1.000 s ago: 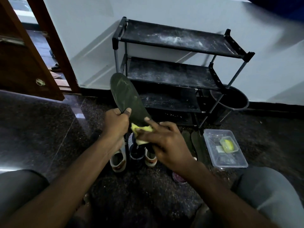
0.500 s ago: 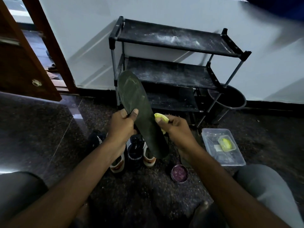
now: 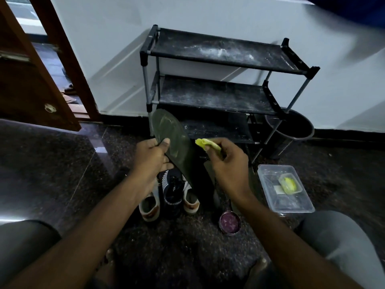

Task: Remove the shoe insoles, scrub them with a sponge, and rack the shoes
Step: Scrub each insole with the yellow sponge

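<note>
The left grip (image 3: 150,157) holds the dark insole (image 3: 177,136) up, thumb curled over it. The right grip (image 3: 227,163) pinches the yellow sponge (image 3: 205,143) just beside it.

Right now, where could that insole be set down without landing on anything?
The rack's top and middle shelves are bare, only dusty. The floor between the shoes and the door is free too. Crowded: from the shoes to the tub, where a tin sits.
</note>
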